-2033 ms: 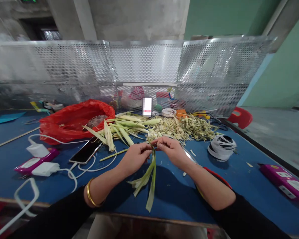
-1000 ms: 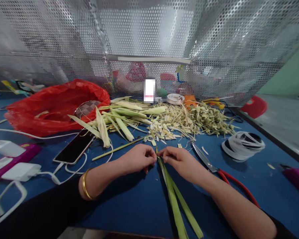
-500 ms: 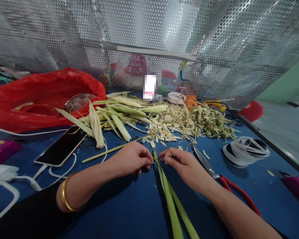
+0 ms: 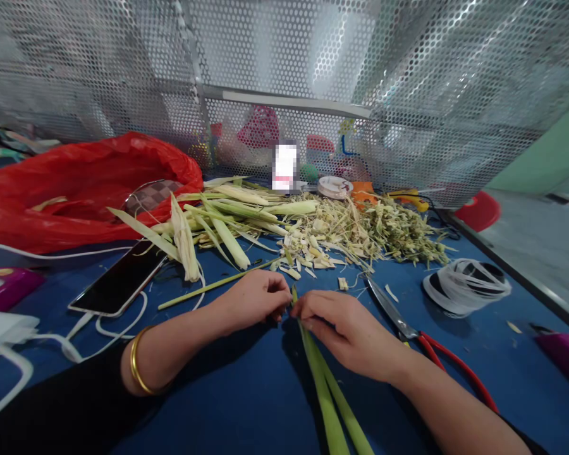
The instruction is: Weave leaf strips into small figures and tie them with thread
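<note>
Long green leaves (image 4: 326,398), joined at a narrow tip, run from between my hands toward the table's front edge. My left hand (image 4: 260,297) is closed in a pinch just left of that tip, on a thin thread that barely shows. Across the leaf tip reach the fingers of my right hand (image 4: 336,319), pinched together on the thread and covering part of the leaves. Just beyond my right hand lie scissors (image 4: 408,328) with red handles. A thin green stalk (image 4: 208,289) rests past my left hand.
Pale husks (image 4: 232,234) and shredded scraps (image 4: 327,234) are heaped at the back. Leftward are a red plastic bag (image 4: 90,158), a phone (image 4: 118,278) and its white cable. A bundle of white ribbon (image 4: 469,287) sits right. Perforated metal panels (image 4: 284,50) stand behind.
My right hand has moved slightly left, over the leaf tip, and its fingers now hide more of it. The thread seen earlier between the hands is hardly visible.
</note>
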The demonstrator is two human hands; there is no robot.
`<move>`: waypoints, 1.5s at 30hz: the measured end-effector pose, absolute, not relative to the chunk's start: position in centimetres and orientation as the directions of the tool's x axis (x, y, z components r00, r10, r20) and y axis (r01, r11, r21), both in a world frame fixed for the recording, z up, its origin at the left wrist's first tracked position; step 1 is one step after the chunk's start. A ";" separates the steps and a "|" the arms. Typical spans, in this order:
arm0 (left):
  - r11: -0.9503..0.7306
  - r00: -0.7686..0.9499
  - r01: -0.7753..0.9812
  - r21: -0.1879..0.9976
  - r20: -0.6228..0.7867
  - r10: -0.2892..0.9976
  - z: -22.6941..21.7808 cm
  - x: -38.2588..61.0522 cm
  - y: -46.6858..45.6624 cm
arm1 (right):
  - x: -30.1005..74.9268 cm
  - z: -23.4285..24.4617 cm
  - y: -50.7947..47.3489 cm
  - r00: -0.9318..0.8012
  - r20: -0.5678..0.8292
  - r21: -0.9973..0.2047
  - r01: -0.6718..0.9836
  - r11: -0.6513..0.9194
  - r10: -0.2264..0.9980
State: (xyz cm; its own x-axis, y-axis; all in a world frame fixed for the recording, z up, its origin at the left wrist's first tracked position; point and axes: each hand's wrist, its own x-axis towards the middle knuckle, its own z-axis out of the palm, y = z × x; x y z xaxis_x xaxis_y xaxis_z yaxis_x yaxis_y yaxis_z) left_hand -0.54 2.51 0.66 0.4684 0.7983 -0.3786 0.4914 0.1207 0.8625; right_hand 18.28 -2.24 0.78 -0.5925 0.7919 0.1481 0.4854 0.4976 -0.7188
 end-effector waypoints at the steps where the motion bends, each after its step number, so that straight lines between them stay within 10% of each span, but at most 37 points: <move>1: 0.139 0.460 0.482 0.865 -0.385 0.800 0.6 -0.5 2.5 | 18.3 0.7 -2.2 -0.601 0.147 -0.691 0.506 0.516 0.786; 14: 0.279 0.441 0.168 0.945 -0.325 0.836 0.7 0.5 2.0 | 18.3 0.6 -1.7 -0.394 0.035 -0.906 0.375 0.195 0.918; 21: 0.069 0.402 0.253 0.965 -0.169 0.900 0.9 0.3 1.7 | 18.2 0.5 -1.4 -0.311 -0.083 -0.995 0.085 -0.060 0.947; 29: -0.339 0.238 0.489 0.804 0.251 0.938 0.0 0.1 1.6 | 18.1 0.4 -1.5 -0.154 0.003 -0.997 -0.081 -0.010 0.988; 45: -0.009 0.244 0.360 0.933 -0.085 0.966 -0.4 1.4 -0.6 | 17.9 0.1 -1.8 -0.165 0.140 -0.937 0.295 0.184 0.976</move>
State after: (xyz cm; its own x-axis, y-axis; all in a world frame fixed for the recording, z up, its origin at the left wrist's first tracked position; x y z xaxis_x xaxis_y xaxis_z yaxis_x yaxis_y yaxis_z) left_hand 1.43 -0.58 -0.44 0.2442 0.9660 -0.0848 0.3598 -0.0090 0.9330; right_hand 17.88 -1.76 0.10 -0.1653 0.9763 0.1400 0.2953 0.1844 -0.9374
